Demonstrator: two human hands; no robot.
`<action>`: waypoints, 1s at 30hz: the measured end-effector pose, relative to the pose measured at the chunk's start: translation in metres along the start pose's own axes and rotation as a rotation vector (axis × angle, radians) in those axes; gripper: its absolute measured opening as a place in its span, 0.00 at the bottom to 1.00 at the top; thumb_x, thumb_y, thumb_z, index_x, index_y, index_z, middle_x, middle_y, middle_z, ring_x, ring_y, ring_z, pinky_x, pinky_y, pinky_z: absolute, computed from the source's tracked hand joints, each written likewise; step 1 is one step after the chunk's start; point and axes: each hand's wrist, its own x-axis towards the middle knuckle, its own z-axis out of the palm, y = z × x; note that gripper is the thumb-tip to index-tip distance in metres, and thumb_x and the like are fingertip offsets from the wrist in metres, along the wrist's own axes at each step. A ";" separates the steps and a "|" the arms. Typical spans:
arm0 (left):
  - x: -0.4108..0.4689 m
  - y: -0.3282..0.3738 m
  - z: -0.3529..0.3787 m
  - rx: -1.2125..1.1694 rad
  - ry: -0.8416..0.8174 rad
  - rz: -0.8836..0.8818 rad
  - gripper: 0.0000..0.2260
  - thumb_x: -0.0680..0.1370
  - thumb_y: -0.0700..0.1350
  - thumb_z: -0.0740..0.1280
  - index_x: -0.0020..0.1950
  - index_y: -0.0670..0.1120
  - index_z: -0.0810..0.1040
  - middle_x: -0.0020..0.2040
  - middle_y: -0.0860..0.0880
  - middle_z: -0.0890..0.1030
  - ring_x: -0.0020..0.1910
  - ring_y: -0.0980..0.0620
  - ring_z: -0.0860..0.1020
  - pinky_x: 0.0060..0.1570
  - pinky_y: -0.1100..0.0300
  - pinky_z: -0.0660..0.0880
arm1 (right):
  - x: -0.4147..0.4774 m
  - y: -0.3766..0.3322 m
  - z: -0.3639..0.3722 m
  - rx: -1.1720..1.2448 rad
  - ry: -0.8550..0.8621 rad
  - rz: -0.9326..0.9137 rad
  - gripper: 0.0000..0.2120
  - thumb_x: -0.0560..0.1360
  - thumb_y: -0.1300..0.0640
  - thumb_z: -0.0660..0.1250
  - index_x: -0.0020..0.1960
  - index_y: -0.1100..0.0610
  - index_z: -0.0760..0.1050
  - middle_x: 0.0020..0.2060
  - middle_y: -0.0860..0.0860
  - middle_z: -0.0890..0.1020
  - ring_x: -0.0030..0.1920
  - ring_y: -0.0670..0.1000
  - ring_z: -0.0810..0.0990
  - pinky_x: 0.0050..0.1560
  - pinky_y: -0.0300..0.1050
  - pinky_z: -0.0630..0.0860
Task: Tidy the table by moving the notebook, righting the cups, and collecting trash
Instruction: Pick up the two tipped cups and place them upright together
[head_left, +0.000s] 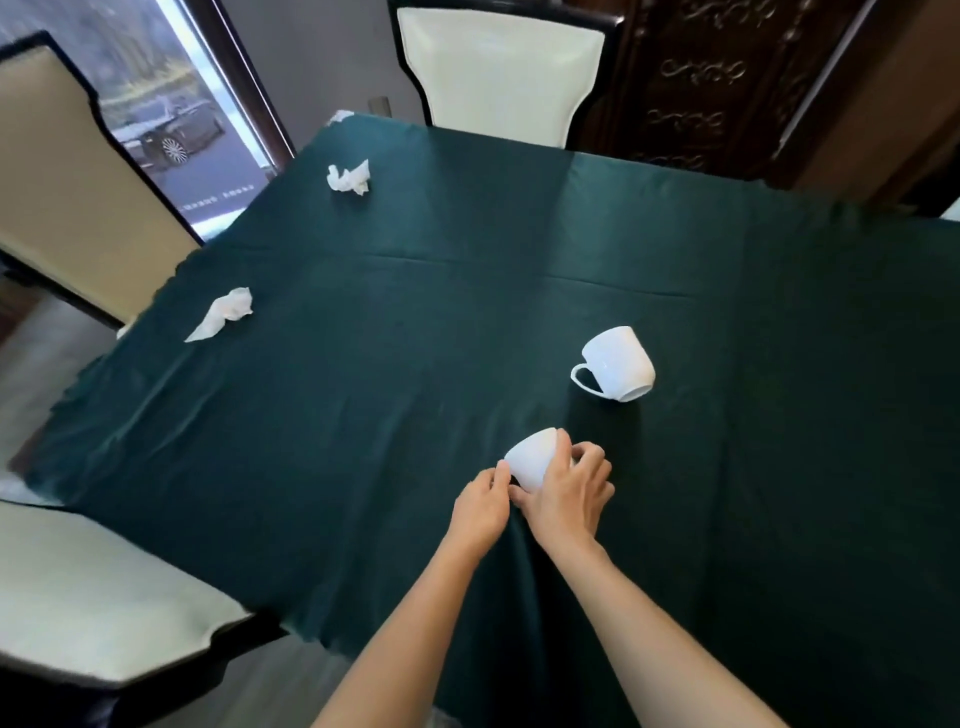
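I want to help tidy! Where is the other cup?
In the head view, the tipped-over cup lies on the green tablecloth, right of centre, just beyond the cup both hands hold.

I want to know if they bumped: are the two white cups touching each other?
Apart. The head view shows the held cup, between the left hand and right hand, with bare green tablecloth separating it from the tipped cup.

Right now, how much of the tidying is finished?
Nothing looks finished yet. Both hands, left and right, hold the near cup, tipped over. The far cup lies on its side, and two crumpled tissues sit on the tablecloth. No notebook shows.
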 end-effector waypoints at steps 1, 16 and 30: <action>0.004 0.002 0.001 -0.046 -0.002 -0.025 0.21 0.84 0.62 0.53 0.60 0.51 0.79 0.52 0.51 0.81 0.51 0.48 0.79 0.59 0.47 0.80 | 0.002 0.002 0.001 -0.005 -0.004 0.001 0.48 0.62 0.40 0.82 0.74 0.54 0.65 0.62 0.56 0.69 0.59 0.60 0.70 0.55 0.54 0.70; -0.035 -0.038 -0.035 -0.374 0.019 0.054 0.13 0.82 0.41 0.64 0.48 0.47 0.88 0.48 0.48 0.89 0.52 0.47 0.85 0.44 0.57 0.80 | -0.031 0.006 -0.007 0.365 -0.068 -0.207 0.43 0.57 0.47 0.84 0.69 0.53 0.73 0.62 0.50 0.80 0.60 0.56 0.76 0.57 0.41 0.69; -0.082 -0.092 -0.066 -0.216 -0.100 0.195 0.09 0.80 0.42 0.67 0.57 0.52 0.83 0.49 0.43 0.86 0.44 0.53 0.81 0.55 0.46 0.82 | -0.096 -0.022 -0.005 0.300 -0.190 -0.162 0.41 0.57 0.44 0.82 0.65 0.47 0.69 0.55 0.46 0.82 0.53 0.53 0.82 0.51 0.50 0.81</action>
